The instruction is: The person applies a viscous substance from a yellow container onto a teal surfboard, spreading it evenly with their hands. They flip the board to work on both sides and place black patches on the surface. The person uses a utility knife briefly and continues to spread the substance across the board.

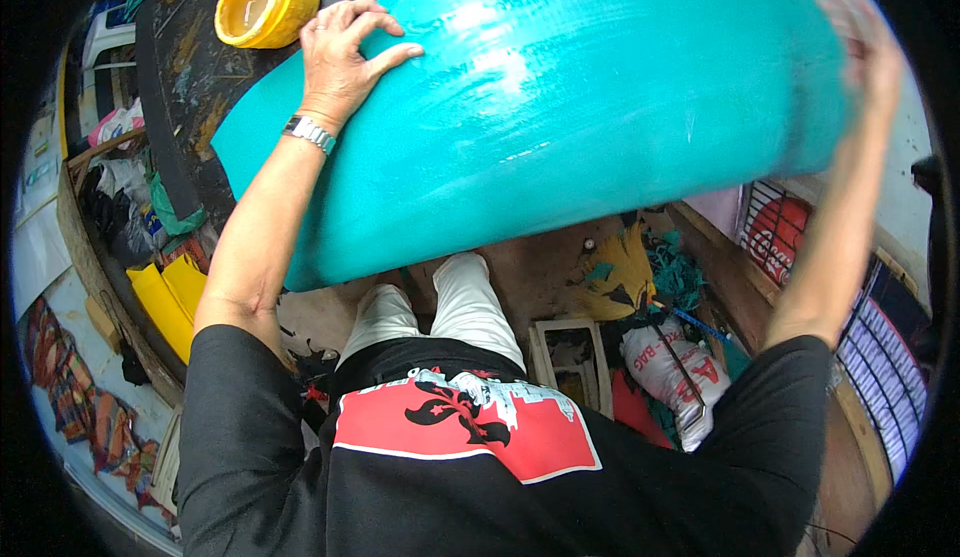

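A large, glossy teal sheet (560, 107) spreads over the dark work table (190, 67) and bends down on the near side. My left hand (345, 49), with a metal watch on the wrist, grips its far left edge, the thumb on top and the other fingers curled at the edge. At the sheet's far right end is my right hand (862, 52), smeared by motion, so its fingers cannot be made out. Just beyond my left hand stands an open yellow tub (268, 7) with pale yellowish contents and residue on its rim.
Bags and cloth clutter (125, 192) fill the left side, beside a yellow folded piece (170, 302). On the floor at right lie a white sack (672, 367), teal scraps (675, 269) and a wooden frame (572, 362). A barred grille (885, 357) stands farther right.
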Available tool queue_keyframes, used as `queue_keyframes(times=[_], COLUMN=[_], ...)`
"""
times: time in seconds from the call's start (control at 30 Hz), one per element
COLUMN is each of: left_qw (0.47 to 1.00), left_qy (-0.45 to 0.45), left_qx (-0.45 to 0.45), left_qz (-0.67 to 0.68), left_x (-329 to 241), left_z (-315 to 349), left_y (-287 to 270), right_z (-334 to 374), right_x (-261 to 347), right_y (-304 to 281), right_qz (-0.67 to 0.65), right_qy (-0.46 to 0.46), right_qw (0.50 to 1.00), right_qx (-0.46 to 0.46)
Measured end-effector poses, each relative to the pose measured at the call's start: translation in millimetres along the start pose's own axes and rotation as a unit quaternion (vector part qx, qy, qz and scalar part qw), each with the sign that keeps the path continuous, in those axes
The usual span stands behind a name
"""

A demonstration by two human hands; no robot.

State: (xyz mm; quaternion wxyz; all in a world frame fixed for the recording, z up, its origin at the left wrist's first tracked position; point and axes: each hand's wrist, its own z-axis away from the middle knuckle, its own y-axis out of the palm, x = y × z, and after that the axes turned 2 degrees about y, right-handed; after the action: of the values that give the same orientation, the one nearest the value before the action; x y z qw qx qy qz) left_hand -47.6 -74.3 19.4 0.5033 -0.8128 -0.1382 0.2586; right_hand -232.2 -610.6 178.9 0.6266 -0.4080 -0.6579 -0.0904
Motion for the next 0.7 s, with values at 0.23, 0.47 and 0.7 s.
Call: queue_keyframes(times=[0.23,0.47,0.7], left_qw=[0.996,0.99,0.983], left_qy=[-0.024,0.0,0.136], left_qx=[-0.021,-0.043,0.079], left_qz=[0.08,0.133,0.091], left_x=[10.4,13.6,101.0], left_z=[4.8,6.8,102.8], left_y=[3.6,0.6,-85.5], right_z=[282.0,315.8,327.8], right_x=[102.3,125.7,121.2], right_y=[281.7,307.3,325.4], right_qz=[-0.037,0.149,0.196], right_qy=[-0.053,-0.018,-0.032], right_qw=[0.946,0.931,0.933], right_qx=[0.317,0.334,0.299])
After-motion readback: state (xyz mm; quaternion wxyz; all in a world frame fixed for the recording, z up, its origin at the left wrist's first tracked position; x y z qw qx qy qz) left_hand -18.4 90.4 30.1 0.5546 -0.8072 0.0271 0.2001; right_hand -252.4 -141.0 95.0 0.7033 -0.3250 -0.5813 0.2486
